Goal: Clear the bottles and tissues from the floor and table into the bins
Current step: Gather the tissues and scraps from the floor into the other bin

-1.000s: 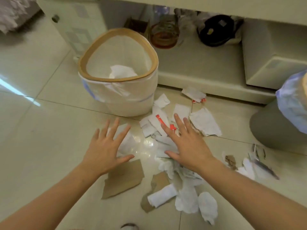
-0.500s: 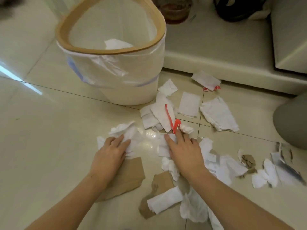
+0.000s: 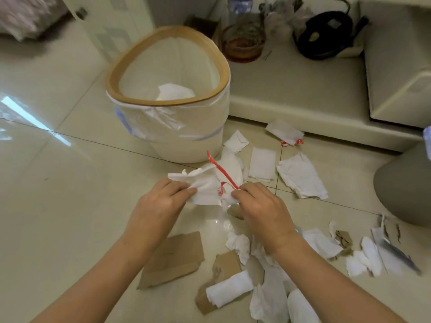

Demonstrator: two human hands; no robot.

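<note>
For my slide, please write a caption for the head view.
Both hands, left hand and right hand, lift tissues beside the lined bin.

A lived-in home room — glossy cream floor tiles [image 3: 58, 206], a low cream TV-style cabinet [image 3: 303, 94] whose open shelf holds a black kettle [image 3: 326, 36] and a glass jar [image 3: 243, 43], and a bag-lined waste bin [image 3: 172, 127] beside it.
</note>
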